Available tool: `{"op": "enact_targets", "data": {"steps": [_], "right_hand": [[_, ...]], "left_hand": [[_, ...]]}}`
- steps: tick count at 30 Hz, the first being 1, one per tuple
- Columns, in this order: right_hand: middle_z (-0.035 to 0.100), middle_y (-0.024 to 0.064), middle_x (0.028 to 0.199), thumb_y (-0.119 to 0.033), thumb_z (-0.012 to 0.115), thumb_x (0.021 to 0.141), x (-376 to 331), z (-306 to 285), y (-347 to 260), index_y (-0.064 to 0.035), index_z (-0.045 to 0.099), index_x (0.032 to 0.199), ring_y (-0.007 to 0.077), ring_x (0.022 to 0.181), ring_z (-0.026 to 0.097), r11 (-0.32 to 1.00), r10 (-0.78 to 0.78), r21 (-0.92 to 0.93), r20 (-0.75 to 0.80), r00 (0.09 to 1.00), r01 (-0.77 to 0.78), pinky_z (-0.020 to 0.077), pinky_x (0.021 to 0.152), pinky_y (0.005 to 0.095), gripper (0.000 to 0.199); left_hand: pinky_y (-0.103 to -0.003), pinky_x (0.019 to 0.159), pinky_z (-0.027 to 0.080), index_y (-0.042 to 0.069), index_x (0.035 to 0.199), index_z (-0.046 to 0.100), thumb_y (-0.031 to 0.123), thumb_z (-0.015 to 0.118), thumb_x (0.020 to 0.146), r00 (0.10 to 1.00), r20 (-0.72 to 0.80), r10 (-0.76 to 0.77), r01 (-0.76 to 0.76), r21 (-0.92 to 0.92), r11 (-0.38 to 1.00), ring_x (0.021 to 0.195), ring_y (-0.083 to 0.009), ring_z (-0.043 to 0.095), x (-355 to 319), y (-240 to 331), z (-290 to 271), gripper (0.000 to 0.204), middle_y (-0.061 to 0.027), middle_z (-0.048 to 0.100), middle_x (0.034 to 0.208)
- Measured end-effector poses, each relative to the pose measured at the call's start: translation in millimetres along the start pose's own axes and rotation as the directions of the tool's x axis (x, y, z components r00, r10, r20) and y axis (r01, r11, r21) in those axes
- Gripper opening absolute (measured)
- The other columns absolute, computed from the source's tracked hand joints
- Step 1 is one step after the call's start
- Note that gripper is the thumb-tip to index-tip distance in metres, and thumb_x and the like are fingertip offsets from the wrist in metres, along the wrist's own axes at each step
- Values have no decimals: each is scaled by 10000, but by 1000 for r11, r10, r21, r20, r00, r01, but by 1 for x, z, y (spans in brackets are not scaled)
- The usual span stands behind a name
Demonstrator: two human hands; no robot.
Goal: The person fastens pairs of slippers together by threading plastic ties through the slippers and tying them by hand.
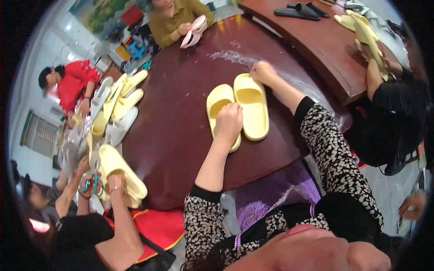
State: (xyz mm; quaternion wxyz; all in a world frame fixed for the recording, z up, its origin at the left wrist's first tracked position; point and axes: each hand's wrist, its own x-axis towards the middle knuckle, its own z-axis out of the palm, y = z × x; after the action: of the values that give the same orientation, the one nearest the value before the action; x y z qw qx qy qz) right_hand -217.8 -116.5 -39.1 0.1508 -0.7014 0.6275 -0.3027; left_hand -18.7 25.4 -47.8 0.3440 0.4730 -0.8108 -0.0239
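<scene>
Two yellow slide slippers lie side by side on the dark red table before me, the left slipper (219,93) slightly nearer than the right slipper (256,118). My left hand (229,119) rests over the left slipper at the rear edge of its strap, fingers curled down and partly hidden. At the toe of the right slipper is my right hand (263,73), closed with its fingers bent inward against or just beside the slipper's outer front edge. Whether something small is pinched in it, I cannot make out.
Yellow and grey slippers (118,101) are piled at the table's left edge. A person there holds teal-handled scissors (91,183) and a yellow slipper (118,165). Across from me someone handles a pink slipper (195,31). Clear plastic film (294,74) lies right; black slippers (300,11) sit on another table.
</scene>
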Motion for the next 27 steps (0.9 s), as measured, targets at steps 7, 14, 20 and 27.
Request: {"op": "enact_targets", "data": {"steps": [7,14,20,27], "right_hand": [[640,67,680,-228,646,778,18,-2,-16,-56,678,823,173,598,602,845,-184,508,-23,983,170,490,556,325,181],[555,20,589,-167,590,818,-6,14,-50,-27,613,732,89,500,498,890,-247,454,394,885,46,410,457,267,166],[582,37,618,-172,570,809,-8,18,-57,-29,617,732,101,549,529,958,-278,82,518,809,277,432,485,268,169],[623,40,701,-148,595,821,-11,23,-52,-32,622,759,128,628,571,930,-297,350,529,795,114,475,574,276,134]], "left_hand": [[-398,748,467,-13,819,580,107,537,847,997,-47,60,-59,29,998,795,-287,590,-9,8,16,131,-150,606,807],[-411,782,446,10,820,561,100,536,829,989,-70,131,-135,-51,990,847,-314,558,-23,25,29,94,-159,577,846],[-417,782,441,22,842,539,103,536,826,987,-71,145,-148,-38,988,848,-322,543,-24,34,42,82,-153,546,834],[-417,791,438,34,885,516,118,541,831,991,-32,131,-132,-26,991,876,-318,537,-23,32,34,102,-150,522,874]]}}
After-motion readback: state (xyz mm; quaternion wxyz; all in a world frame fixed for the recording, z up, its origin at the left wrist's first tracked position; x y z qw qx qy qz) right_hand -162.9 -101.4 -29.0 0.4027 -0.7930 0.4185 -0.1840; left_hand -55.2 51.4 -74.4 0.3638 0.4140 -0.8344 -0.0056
